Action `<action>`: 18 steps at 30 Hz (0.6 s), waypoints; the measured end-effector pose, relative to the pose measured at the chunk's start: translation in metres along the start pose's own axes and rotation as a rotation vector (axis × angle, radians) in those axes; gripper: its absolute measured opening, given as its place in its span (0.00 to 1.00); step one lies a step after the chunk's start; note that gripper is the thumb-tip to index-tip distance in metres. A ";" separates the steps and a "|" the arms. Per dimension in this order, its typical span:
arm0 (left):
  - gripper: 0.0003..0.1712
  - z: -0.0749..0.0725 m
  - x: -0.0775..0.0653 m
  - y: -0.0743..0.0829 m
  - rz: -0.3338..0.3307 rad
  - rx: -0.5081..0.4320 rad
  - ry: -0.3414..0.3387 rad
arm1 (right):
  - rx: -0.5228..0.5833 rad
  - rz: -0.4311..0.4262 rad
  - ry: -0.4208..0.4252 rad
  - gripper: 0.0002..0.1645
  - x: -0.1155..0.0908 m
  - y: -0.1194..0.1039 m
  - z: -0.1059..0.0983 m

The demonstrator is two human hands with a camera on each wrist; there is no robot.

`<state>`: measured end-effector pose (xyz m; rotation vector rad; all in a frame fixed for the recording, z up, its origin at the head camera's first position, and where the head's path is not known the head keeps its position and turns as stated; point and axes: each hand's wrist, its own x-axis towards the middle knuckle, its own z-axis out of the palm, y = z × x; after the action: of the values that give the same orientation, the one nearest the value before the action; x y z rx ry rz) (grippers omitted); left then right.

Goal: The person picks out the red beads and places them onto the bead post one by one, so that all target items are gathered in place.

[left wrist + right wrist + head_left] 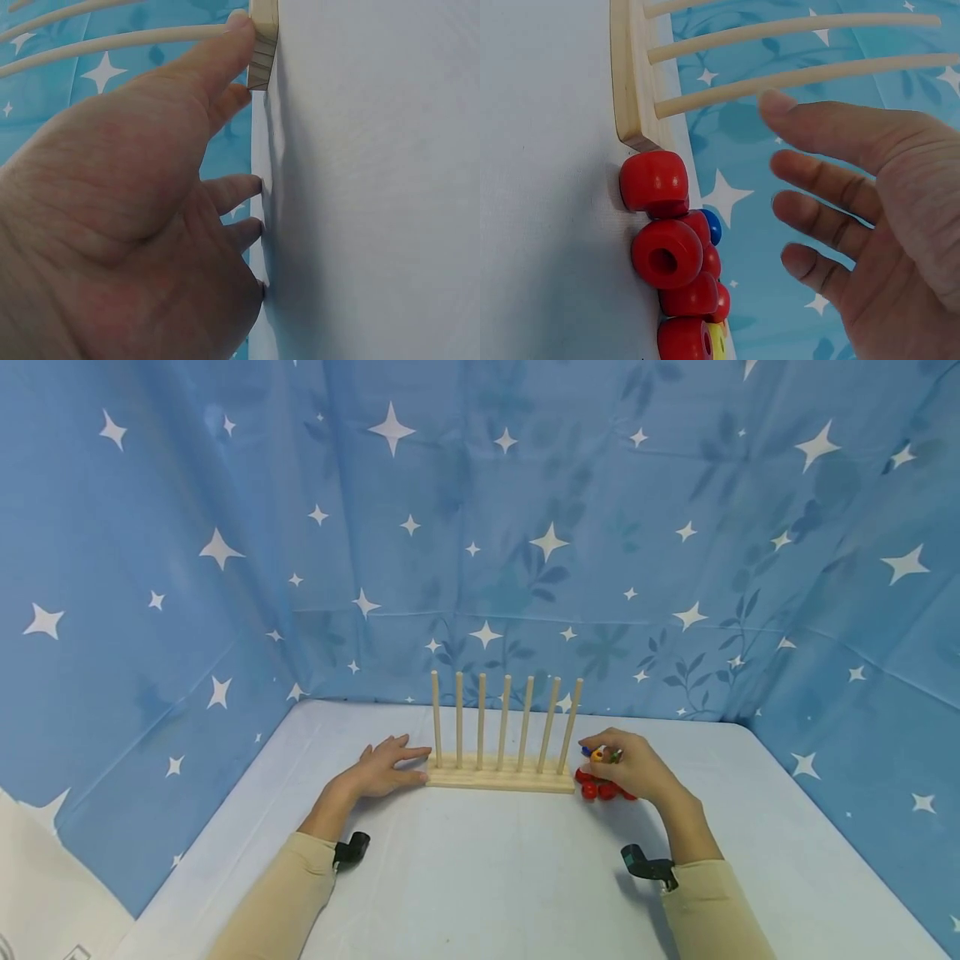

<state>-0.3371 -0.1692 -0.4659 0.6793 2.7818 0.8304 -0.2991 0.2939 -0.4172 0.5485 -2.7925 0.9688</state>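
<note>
A wooden rack (501, 782) with several upright pegs stands mid-table. My left hand (384, 768) is at the left end of its base, thumb and index finger extended against it. In the left wrist view the thumb overlaps the base end (264, 45), while the other fingertips rest lower on the tabletop. My right hand (633, 767) hovers over a pile of beads by the rack's right end, fingers loosely bent and apart from the thumb. Glossy red beads (667, 253) lie in front, one showing its hole; a blue bead (712, 226) and a yellow bead (718, 341) peek out behind.
The white-covered table (480, 877) reaches forward to a blue star-patterned curtain (480, 527), which also hangs along both sides. Black wrist cameras sit at both sleeve cuffs. A pale panel (45, 885) fills the lower left corner.
</note>
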 end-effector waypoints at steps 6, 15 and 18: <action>0.36 0.000 0.000 0.000 -0.007 0.005 -0.004 | -0.007 0.040 -0.088 0.22 0.001 0.002 0.001; 0.36 0.000 0.000 0.002 0.004 0.012 -0.011 | 0.028 0.115 -0.171 0.22 0.000 0.004 0.005; 0.36 0.000 -0.001 0.003 -0.004 0.005 -0.013 | 0.028 0.111 -0.193 0.21 -0.001 0.003 0.008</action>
<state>-0.3356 -0.1675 -0.4643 0.6769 2.7734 0.8154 -0.2991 0.2916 -0.4257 0.5218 -3.0131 1.0285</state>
